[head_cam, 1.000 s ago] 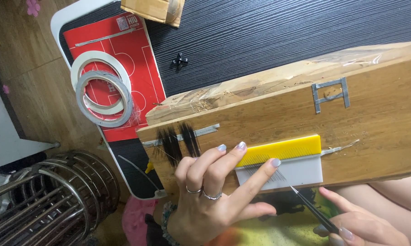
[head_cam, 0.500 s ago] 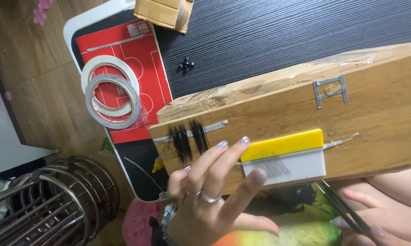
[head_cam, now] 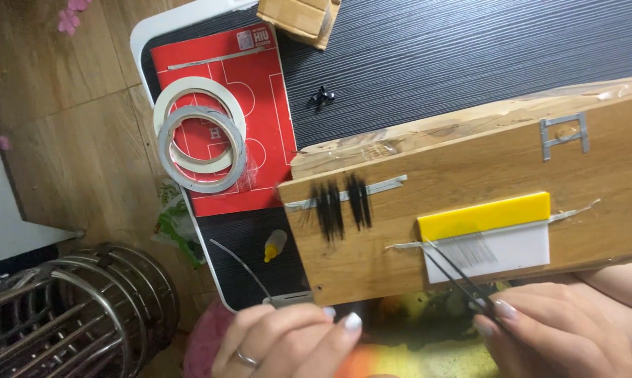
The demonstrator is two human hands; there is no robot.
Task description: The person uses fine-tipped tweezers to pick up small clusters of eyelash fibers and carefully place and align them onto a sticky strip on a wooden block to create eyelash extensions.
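The right hand (head_cam: pixel 561 336) pinches black tweezers (head_cam: pixel 456 276) closed; their long axis runs up-left to the fine hairs (head_cam: pixel 470 250) on the white card (head_cam: pixel 512 255), while the left hand (head_cam: pixel 288 343), curled and holding nothing visible, is farther

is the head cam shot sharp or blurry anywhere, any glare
Head view: the wooden board, tweezers and tape rolls are sharp; the left hand and right hand at the bottom edge look softer, as does the colourful surface beneath them; mild sheen on clear tape along the board's top edge; lighting even, shadows soft.
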